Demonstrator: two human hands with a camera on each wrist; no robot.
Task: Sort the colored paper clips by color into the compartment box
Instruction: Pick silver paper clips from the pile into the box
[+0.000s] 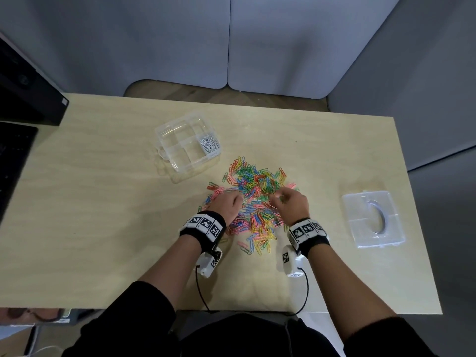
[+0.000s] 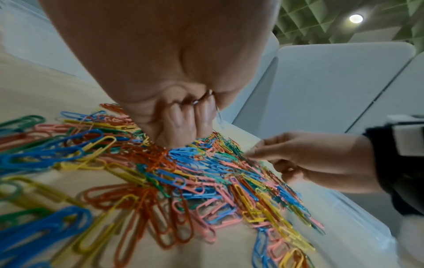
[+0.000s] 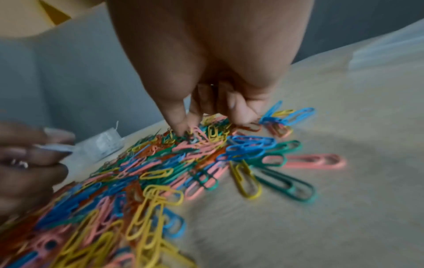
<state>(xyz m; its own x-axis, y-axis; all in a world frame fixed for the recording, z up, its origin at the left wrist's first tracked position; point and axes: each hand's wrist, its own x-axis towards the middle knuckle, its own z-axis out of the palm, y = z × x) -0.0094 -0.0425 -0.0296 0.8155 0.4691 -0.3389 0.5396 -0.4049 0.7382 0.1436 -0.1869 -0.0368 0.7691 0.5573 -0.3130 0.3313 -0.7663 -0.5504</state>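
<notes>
1. The mixed heap of coloured wire paper clips (image 1: 253,199) lies mid-bench on the pale wooden bench (image 1: 103,202), with both hands working over it. The clear plastic compartment box (image 1: 188,145) stands beyond the heap to the left, apart from it; only one compartment on its right side holds clips, and those are white (image 1: 209,143).

2. The left hand (image 1: 228,203) is curled into a loose fist on the heap's left edge. The left wrist view shows pale clips (image 2: 219,116) tucked inside the fingers, so it serves as the store. Judged best: keep it curled and raised slightly so gathered clips do not snag the pile.

3. The right hand (image 1: 292,202) has its fingers drawn narrow, tips down in the heap; the right wrist view is blurred, so I cannot tell whether a clip is pinched.

4. Probably the white run is being finished. Pick one colour only, lift each clip by its free end, and shake loose any linked neighbour.

5. Empty the fist low into the white compartment, not across the dividers.

6. The clear plastic lid (image 1: 373,220) lies to the right; leave it.
</notes>
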